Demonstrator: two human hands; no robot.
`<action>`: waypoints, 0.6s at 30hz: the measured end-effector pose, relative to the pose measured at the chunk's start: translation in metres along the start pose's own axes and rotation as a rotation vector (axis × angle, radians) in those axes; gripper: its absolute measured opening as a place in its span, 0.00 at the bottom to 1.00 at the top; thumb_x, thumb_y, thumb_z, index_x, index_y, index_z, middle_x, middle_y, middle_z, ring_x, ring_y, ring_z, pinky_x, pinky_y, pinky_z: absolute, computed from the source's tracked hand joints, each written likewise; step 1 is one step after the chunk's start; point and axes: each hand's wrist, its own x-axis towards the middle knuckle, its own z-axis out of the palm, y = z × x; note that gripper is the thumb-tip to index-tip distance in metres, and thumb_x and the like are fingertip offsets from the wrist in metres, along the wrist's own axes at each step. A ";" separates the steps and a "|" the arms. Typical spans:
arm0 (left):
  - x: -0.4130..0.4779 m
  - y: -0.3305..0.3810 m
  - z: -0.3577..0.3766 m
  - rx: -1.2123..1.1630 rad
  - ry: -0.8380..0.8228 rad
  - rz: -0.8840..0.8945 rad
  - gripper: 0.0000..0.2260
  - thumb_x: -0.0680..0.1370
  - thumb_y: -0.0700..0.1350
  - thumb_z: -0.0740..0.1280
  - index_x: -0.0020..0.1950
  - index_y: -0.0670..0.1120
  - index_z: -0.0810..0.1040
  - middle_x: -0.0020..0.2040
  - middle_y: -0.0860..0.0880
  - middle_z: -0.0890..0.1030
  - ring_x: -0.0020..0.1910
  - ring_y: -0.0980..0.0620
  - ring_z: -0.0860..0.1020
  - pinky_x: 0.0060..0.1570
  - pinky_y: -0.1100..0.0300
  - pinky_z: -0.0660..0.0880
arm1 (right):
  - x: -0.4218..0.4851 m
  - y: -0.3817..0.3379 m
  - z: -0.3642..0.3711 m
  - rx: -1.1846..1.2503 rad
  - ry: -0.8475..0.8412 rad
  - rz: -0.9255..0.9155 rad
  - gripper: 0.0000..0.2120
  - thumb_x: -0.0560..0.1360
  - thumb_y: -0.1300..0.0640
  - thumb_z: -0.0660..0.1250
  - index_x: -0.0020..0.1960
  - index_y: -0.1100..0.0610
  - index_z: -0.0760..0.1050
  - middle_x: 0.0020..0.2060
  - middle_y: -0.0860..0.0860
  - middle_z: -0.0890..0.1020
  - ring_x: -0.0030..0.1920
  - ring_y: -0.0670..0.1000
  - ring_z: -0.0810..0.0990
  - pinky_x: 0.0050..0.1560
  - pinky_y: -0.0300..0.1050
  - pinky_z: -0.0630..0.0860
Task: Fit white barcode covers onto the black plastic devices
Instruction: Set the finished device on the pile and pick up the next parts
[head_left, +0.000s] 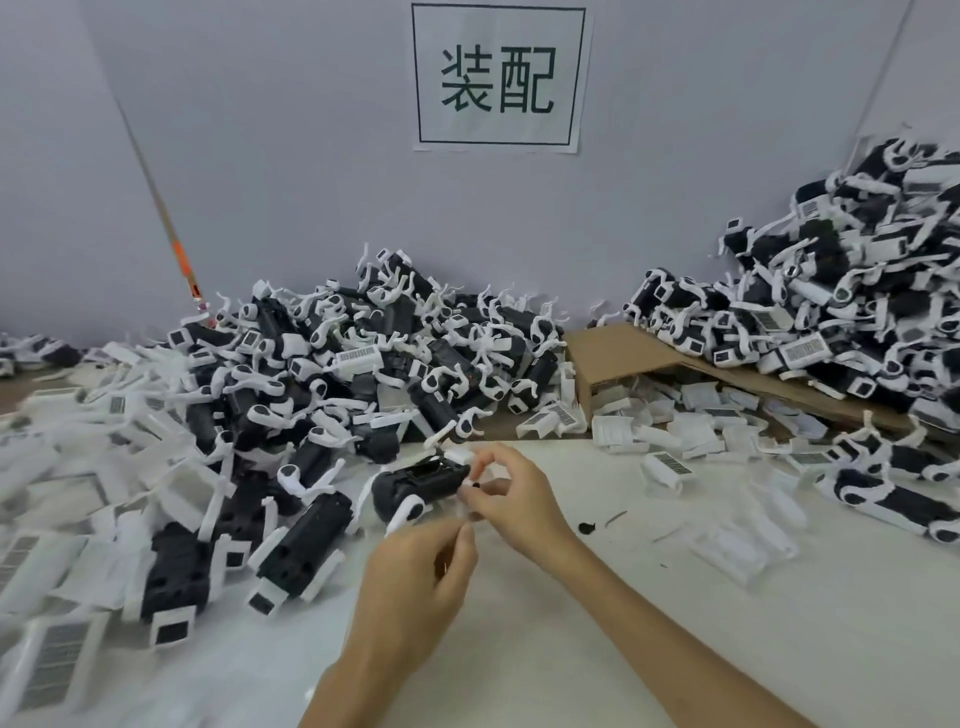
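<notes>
A black plastic device (415, 486) with white end pieces sits just above the white table, in the middle of the view. My left hand (415, 577) is below it, fingers curled up toward its underside. My right hand (511, 493) is at its right end and pinches a small white piece there between thumb and fingertips. A white part (457, 456) sticks up at the device's top right. Loose white barcode covers (662, 470) lie on the table to the right.
A big heap of black-and-white devices (374, 353) fills the back and left. Another heap (831, 312) rises at the right over a flattened cardboard box (613, 358). White covers (47, 649) crowd the left edge. A small black bit (587, 528) lies near my right wrist.
</notes>
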 end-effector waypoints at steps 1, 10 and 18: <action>0.000 0.002 -0.001 -0.005 0.034 0.023 0.17 0.79 0.54 0.56 0.31 0.54 0.58 0.25 0.54 0.63 0.25 0.55 0.61 0.28 0.64 0.56 | -0.003 0.003 -0.003 0.041 0.005 0.032 0.08 0.75 0.63 0.72 0.44 0.60 0.73 0.51 0.42 0.81 0.41 0.54 0.86 0.46 0.55 0.84; 0.002 0.002 -0.008 -0.104 0.393 -0.066 0.19 0.80 0.47 0.58 0.28 0.45 0.65 0.23 0.54 0.63 0.24 0.54 0.62 0.26 0.68 0.56 | -0.013 0.007 -0.020 0.264 0.340 0.086 0.08 0.73 0.72 0.70 0.42 0.61 0.76 0.41 0.53 0.81 0.38 0.48 0.85 0.39 0.42 0.83; 0.009 0.005 -0.007 -0.808 0.054 -0.615 0.19 0.83 0.51 0.60 0.45 0.37 0.80 0.39 0.42 0.83 0.35 0.46 0.82 0.37 0.55 0.79 | -0.009 -0.009 -0.050 0.651 0.198 0.222 0.08 0.76 0.71 0.68 0.44 0.60 0.76 0.41 0.55 0.84 0.37 0.50 0.85 0.34 0.38 0.79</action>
